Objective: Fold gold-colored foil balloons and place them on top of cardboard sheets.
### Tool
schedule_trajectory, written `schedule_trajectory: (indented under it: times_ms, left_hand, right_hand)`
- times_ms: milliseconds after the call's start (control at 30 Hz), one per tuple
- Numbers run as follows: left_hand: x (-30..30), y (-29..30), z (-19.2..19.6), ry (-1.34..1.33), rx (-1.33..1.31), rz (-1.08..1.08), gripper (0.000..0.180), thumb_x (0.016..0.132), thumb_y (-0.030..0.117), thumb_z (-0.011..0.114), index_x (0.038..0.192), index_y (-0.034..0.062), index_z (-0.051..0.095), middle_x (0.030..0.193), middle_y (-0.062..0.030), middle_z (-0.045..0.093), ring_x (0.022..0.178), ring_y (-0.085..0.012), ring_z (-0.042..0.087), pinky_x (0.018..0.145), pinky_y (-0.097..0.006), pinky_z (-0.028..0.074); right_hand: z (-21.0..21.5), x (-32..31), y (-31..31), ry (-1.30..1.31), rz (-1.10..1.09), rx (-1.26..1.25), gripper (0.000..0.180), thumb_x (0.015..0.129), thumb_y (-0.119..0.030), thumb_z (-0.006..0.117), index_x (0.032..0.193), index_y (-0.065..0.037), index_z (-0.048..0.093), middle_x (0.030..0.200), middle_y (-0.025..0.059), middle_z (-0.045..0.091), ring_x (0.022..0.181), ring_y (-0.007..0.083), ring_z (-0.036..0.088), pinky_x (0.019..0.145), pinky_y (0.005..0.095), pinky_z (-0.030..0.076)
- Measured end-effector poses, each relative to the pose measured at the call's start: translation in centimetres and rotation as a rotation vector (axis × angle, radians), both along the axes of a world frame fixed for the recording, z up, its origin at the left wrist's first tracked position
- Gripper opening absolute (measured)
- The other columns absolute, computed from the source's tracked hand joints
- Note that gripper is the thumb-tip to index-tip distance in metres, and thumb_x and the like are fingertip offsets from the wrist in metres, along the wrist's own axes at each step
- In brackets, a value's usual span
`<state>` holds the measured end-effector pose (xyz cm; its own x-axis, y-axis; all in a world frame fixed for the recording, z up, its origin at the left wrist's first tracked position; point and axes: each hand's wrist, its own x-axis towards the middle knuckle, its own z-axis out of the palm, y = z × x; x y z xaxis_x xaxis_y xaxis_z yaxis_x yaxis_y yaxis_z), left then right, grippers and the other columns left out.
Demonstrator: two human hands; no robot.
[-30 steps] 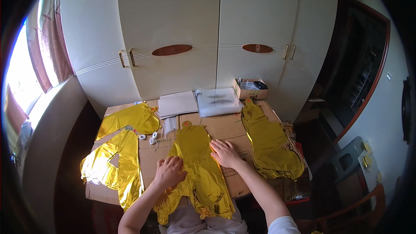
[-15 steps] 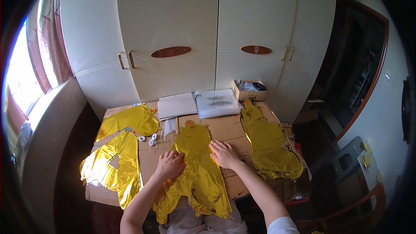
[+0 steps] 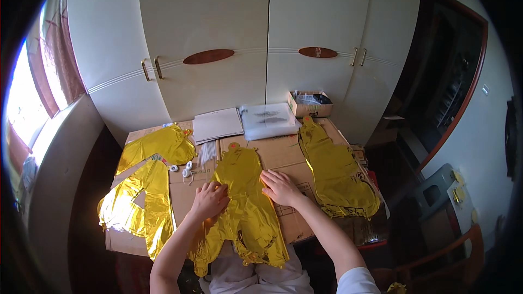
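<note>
Curling the left grip [image 3: 210,200] over the left edge of the middle foil balloon [image 3: 242,185], with fingertips tucked from view; cannot tell whether pinching the gold film or merely pressing it. Laying the right grip [image 3: 282,189] along the opposite edge, with fingers together and extended, not clenched. Lying flat and uninflated between both, with the lower end reaching past the near edge of the counter [image 3: 294,152] and over the lap [image 3: 256,280]. Likely to handle as nearly weightless: limp, slick, prone to slide and crease, perhaps to tear if dragged by a fingernail. Probably best taken by the flat side seams or the small top tab [image 3: 234,146], sparing the thin middle. Note beyond, leftward, an upper left foil balloon [image 3: 158,144] and a lower left foil balloon [image 3: 158,185], then small white spools [image 3: 187,173] and white sticks [image 3: 207,155]; rightward, a right foil balloon [image 3: 340,177]. Find at the back pale card sheets [image 3: 218,125], a clear plastic bundle [image 3: 268,121] and an open box [image 3: 313,111].
</note>
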<state>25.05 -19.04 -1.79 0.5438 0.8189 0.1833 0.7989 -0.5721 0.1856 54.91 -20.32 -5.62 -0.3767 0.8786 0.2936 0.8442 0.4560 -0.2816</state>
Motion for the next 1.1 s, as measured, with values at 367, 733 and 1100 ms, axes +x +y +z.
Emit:
schedule_trajectory:
  times_ms: [367, 733, 1100]
  left_hand:
    - [0.1, 0.1, -0.1, 0.006, 0.016, 0.001, 0.046, 0.086, 0.038, 0.059, 0.127, 0.0173, 0.055, 0.117, -0.0078, 0.054, 0.113, -0.0281, 0.048, 0.093, -0.045, 0.037]
    - [2.2, -0.8, 0.6, -0.029, 0.063, -0.041, 0.046, 0.089, 0.035, 0.056, 0.129, 0.0127, 0.053, 0.126, -0.0084, 0.054, 0.119, -0.0262, 0.048, 0.095, -0.044, 0.036]
    - [10.5, 0.8, -0.5, -0.118, -0.076, -0.31, 0.055, 0.097, 0.041, 0.043, 0.14, 0.0072, 0.041, 0.141, -0.0115, 0.048, 0.124, -0.0273, 0.046, 0.098, -0.043, 0.033]
  right_hand:
    - [0.4, 0.5, -2.4, -0.111, 0.057, -0.031, 0.054, 0.095, -0.042, 0.05, 0.139, -0.01, 0.045, 0.146, 0.0065, 0.041, 0.138, 0.0225, 0.032, 0.113, 0.043, 0.022]
    - [0.5, 0.1, -2.9, -0.149, 0.021, 0.008, 0.055, 0.094, -0.043, 0.051, 0.138, -0.011, 0.045, 0.146, 0.0053, 0.04, 0.138, 0.0217, 0.032, 0.113, 0.0447, 0.022]
    - [0.8, -0.3, -3.0, -0.147, -0.018, 0.0, 0.053, 0.094, -0.042, 0.048, 0.136, -0.01, 0.046, 0.145, 0.0088, 0.04, 0.138, 0.0232, 0.031, 0.114, 0.0476, 0.02]
